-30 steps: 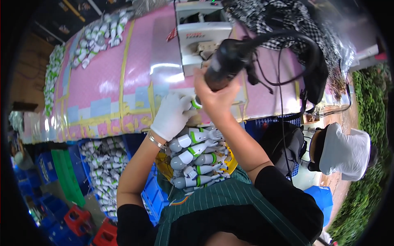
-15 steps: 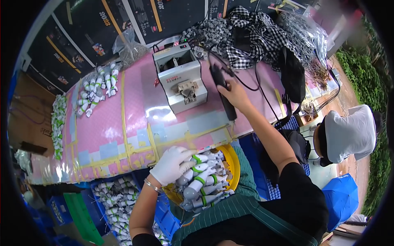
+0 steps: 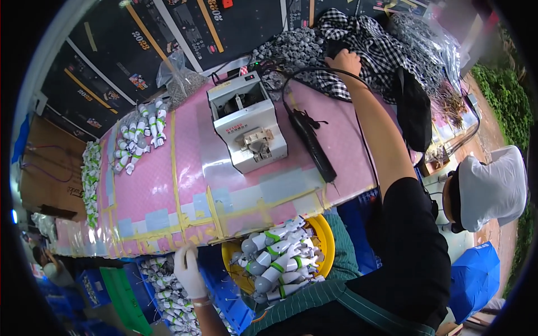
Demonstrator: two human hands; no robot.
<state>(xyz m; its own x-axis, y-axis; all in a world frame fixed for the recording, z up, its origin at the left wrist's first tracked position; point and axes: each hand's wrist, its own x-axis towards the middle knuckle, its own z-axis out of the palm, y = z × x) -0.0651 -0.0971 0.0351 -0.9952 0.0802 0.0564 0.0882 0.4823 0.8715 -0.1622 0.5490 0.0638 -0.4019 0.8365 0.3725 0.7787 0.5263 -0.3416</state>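
Observation:
My left hand point(image 3: 189, 273), in a white glove, is held near the table's front edge, over a blue bin of white, grey and green toy figure parts point(image 3: 168, 297). Its fingers look apart, with nothing visible in them. Between it and my body stands a yellow tub point(image 3: 328, 246) heaped with similar toy figures point(image 3: 274, 260). My bare right hand point(image 3: 346, 61) reaches to the far side of the table, fingers bent over a dark flat object point(image 3: 335, 47) on a black-and-white checked cloth point(image 3: 367, 36). What the fingertips grip is hidden. A black corded electric screwdriver point(image 3: 314, 145) lies on the table.
A grey-white screw feeder point(image 3: 252, 123) stands mid-table. Grey small parts point(image 3: 294, 47) are piled behind it. Several figures point(image 3: 137, 134) and a bag of small metal pieces point(image 3: 185, 84) lie to the left. A black bag point(image 3: 413, 109) hangs at right, near a person in a white hat point(image 3: 493, 187).
My right hand has let go of the electric screwdriver, now lying on the table, and moved away to the checked cloth. My left hand has left the tub's figures and moved left.

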